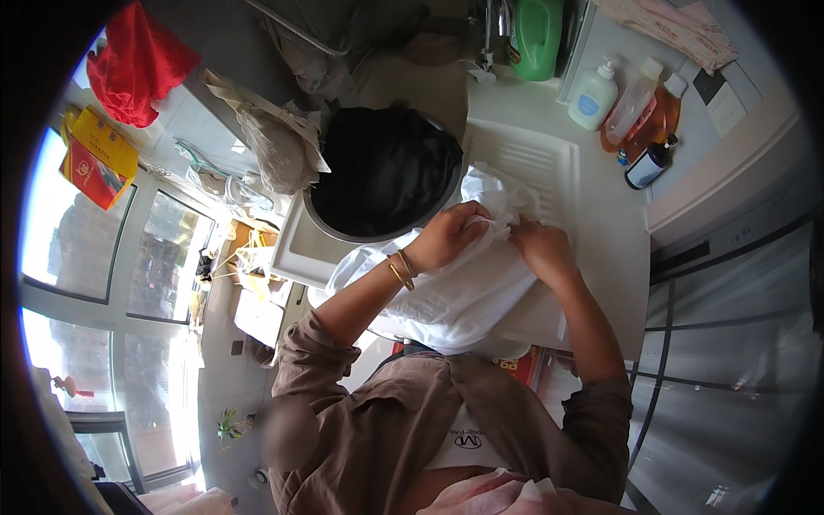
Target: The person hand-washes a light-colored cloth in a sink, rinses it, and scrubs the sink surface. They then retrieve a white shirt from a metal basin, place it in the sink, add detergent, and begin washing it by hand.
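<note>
A white cloth (450, 290), perhaps a garment, hangs over the front edge of the laundry sink and is bunched where both hands meet. My left hand (447, 235), with gold bangles at its wrist, pinches the bunched part from the left. From the right, my right hand (544, 248) grips the same bunch, its fingertips partly hidden in the folds. Beyond the hands the cloth's far end rests on the ribbed washboard (553, 154). A round basin (386, 237) holding dark fabric (386, 170) stands at the left, close to my left hand.
A green jug (539, 42) stands behind the washboard near the faucet (486, 64). Right of it are a white pump bottle (592, 100) and a dark bottle (647, 166). A plastic-wrapped bag (270, 141) hangs left of the basin. A glass door (727, 347) lies at the right.
</note>
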`<state>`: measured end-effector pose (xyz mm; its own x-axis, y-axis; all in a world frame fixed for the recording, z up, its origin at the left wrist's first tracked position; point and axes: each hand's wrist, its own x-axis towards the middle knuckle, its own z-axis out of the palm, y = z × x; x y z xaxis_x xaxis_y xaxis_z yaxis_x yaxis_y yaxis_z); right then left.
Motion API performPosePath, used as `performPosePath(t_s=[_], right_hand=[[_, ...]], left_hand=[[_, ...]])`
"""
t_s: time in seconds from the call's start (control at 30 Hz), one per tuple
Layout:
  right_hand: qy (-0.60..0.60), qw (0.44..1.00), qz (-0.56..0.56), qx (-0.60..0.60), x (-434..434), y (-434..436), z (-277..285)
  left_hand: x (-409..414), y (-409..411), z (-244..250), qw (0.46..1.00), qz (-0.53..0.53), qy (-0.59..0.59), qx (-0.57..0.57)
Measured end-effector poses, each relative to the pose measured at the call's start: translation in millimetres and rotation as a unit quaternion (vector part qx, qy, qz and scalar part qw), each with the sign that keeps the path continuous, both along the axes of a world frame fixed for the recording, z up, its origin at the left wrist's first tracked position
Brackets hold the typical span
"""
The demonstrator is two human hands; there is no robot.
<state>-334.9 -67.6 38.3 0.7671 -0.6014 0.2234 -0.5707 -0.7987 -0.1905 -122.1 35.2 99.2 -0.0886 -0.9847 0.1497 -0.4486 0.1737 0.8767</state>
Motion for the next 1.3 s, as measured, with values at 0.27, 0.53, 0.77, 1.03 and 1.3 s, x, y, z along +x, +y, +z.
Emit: performPosePath(t_s=[0.27, 0.53, 0.77, 1.03, 1.3], right_hand=[[-0.401, 0.827, -0.078, 0.387, -32.1, -37.1, 44.0], [-0.664, 0.656, -0.056, 0.354, -18.3, -45.5, 70.8], [-0.010, 0.979, -0.049, 0.197, 12.0, -16.3, 13.3], [0.181, 0.972, -0.101, 0.111, 52.6, 13.1, -10.8], [0.157, 0.977, -0.117, 0.081, 56.0, 14.8, -22.8]], left_hand=[[41.9, -5.7, -9.3, 0.982, 0.098, 0.148, -0.066], [96.4, 18.1, -66.5, 0.953, 0.140, -0.262, -0.062], [118.6, 34.9, -81.4, 0.961, 0.108, -0.255, -0.010], [111.1, 39.0, -73.8, 0.933, 0.099, -0.345, 0.008], [115.5, 38.2, -71.8, 0.943, 0.074, -0.323, -0.009]])
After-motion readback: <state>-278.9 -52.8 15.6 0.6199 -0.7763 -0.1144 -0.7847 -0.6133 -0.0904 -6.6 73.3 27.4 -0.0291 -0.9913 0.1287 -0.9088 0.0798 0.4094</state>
